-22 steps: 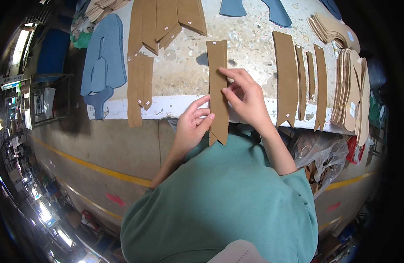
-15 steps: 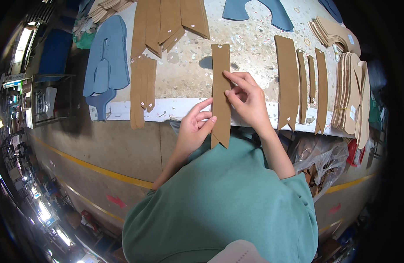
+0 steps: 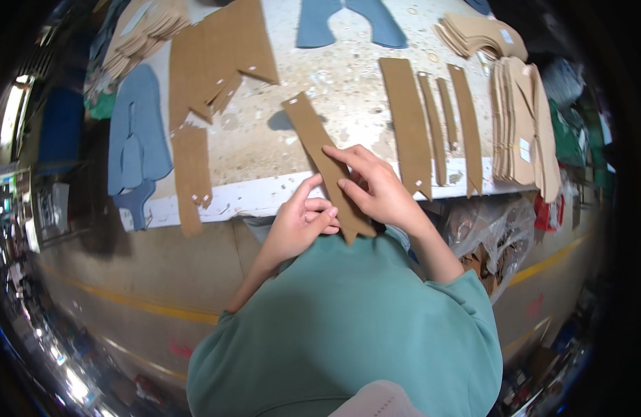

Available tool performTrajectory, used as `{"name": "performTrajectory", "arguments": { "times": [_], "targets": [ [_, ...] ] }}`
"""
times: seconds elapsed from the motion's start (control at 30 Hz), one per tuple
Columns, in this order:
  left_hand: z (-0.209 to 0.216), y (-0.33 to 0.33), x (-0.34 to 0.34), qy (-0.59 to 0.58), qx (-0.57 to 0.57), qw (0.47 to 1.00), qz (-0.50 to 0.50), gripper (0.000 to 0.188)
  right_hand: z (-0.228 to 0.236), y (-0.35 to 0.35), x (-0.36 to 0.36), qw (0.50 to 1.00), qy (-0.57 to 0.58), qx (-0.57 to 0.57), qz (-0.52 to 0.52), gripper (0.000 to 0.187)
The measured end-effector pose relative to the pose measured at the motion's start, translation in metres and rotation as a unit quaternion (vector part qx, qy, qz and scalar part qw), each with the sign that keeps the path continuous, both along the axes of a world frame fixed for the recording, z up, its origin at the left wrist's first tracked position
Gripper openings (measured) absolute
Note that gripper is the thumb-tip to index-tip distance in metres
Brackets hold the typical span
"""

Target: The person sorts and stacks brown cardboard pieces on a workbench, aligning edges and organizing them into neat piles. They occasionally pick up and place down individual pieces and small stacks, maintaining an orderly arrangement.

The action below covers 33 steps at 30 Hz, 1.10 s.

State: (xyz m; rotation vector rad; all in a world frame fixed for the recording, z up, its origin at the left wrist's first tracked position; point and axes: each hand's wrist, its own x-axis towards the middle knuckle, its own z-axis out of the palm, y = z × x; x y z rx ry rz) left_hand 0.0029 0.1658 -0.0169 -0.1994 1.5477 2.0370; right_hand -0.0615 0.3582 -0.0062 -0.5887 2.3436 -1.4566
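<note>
A flat brown strip (image 3: 319, 142), cut like leather or cloth, lies slanted in front of me, its notched end towards my body and a small white label at its far end. My right hand (image 3: 377, 186) grips it, index finger on its face and thumb at the right edge. My left hand (image 3: 301, 221) is curled at the left edge, with index fingertip and thumb touching the strip near its lower part. Its other fingers are folded and partly hidden. The strip's lower end overhangs the table's near edge, by my green shirt.
On the worktable (image 3: 265, 156), brown pieces (image 3: 223, 48) lie left and more brown strips (image 3: 406, 121) right. Blue pieces (image 3: 141, 132) sit at far left, another blue piece (image 3: 319, 24) at the back. Beige stacks (image 3: 513, 125) stand right. A clear plastic bag (image 3: 490, 233) hangs below.
The strip has turned from nearly upright to slanted, its far end swung left. Both hands stay at it and sit slightly lower in the picture. The whole view has shifted.
</note>
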Motion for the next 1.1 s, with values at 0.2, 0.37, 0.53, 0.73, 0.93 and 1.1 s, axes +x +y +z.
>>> {"name": "performTrajectory", "arguments": {
  "times": [0.2, 0.37, 0.53, 0.73, 0.93, 1.1],
  "targets": [
    [0.000, 0.011, -0.004, 0.054, -0.071, 0.995, -0.036, 0.038, 0.030, 0.042, -0.035, 0.980, 0.142, 0.142, 0.010, 0.036],
    [-0.007, 0.008, -0.003, 0.069, -0.071, 0.995, -0.017, 0.036, 0.052, 0.083, -0.053, 0.969, 0.233, 0.075, -0.029, 0.039],
    [-0.010, 0.006, -0.002, 0.081, -0.076, 0.994, -0.009, 0.035, 0.032, 0.148, -0.047, 0.953, 0.109, -0.123, -0.253, 0.036],
    [-0.010, 0.004, -0.004, 0.069, -0.077, 0.994, -0.020, 0.034, -0.022, 0.179, -0.035, 0.938, 0.087, 0.063, -0.329, 0.042],
    [-0.010, 0.006, -0.004, 0.083, -0.047, 0.995, -0.009, 0.033, -0.022, 0.184, -0.039, 0.931, 0.125, 0.101, -0.327, 0.040],
    [-0.013, 0.006, -0.002, 0.095, -0.052, 0.994, -0.001, 0.033, -0.011, 0.171, -0.031, 0.891, 0.178, 0.247, -0.336, 0.041]
  ]
}}
